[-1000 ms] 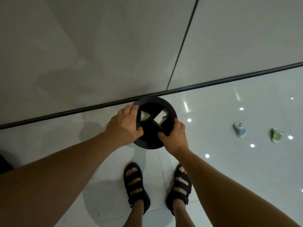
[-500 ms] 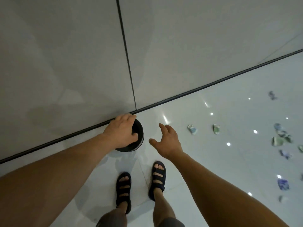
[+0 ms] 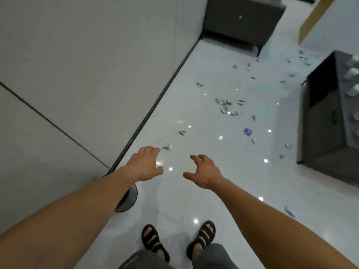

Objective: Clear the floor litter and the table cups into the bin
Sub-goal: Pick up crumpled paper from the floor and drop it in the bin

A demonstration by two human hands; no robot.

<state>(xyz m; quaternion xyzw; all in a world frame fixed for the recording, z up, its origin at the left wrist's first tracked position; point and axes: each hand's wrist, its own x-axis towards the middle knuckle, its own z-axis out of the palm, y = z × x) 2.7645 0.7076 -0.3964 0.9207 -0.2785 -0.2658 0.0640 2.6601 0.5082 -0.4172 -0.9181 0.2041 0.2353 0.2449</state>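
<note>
Both bare arms reach forward and down. The left hand (image 3: 146,164) and right hand (image 3: 204,171) hover apart, palms down, fingers loosely spread, holding nothing. Sandalled feet stand below.

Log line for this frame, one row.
left hand: open | right hand: open | bin: beside wall | litter: scattered on floor

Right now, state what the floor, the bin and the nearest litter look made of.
Floor: probably polished tile; glossy, reflects bright light spots, faint joints. Bin: dark with a sheen, plastic or metal, unclear which. Nearest litter: crumpled, pale, probably paper.
</note>
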